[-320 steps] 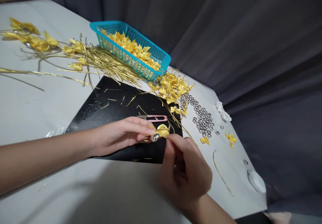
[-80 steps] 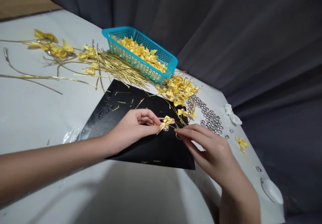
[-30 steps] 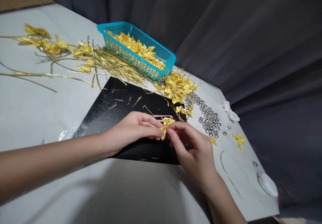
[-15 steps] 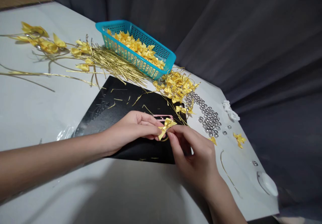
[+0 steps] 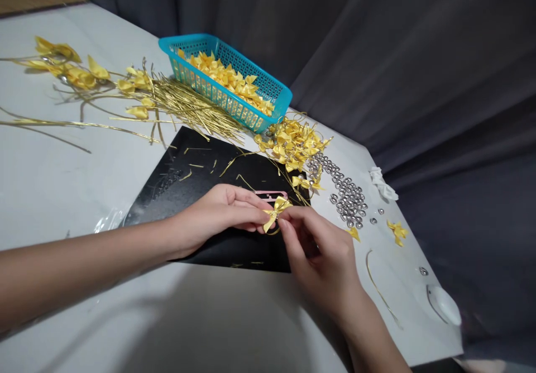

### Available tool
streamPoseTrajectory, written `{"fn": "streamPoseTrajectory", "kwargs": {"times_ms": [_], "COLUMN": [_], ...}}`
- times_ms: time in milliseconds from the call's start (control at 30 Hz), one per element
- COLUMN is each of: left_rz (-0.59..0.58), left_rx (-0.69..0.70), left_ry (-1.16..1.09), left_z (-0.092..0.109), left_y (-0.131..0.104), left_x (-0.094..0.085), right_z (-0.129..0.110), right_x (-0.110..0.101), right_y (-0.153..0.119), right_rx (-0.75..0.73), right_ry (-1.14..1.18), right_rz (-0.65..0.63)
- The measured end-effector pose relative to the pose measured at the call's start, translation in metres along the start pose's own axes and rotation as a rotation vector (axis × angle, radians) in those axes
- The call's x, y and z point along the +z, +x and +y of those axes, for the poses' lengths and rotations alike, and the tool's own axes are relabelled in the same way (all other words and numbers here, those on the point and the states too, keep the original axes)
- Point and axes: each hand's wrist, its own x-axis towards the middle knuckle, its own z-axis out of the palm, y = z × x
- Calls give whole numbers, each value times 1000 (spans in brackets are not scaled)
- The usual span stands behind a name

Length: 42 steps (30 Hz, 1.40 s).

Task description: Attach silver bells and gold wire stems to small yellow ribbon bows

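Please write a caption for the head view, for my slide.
Left hand holding a yellow bow, right hand at its edge, over a black mat, with a basket beyond.

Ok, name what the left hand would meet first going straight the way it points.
Past the yellow bow in its grasp, the left hand would probably meet the right hand, at the bow's other side, though depth is unclear.

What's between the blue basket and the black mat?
A bundle of gold cords on the white table, between the blue basket and the black mat; the head view shows it.
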Motion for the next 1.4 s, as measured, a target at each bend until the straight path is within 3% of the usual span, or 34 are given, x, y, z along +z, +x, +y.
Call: {"fn": "streamPoseTrajectory", "kwargs": {"times_ms": [667,1000,1400], "left_rz": [0,60,-3], "left_rx": [16,32,-13], "left_ry": [-13,14,-25], "left_z": [3,2,2], "left_y": [-1,-2,-1], "left_x": [3,2,-2], "right_z": [3,3,1], "right_x": [12,13,15], "right_y": [-3,-2,-4], "right_rx": [73,21,54], "right_ry": [37,-17,59], "right_rz": [42,41,86]}}
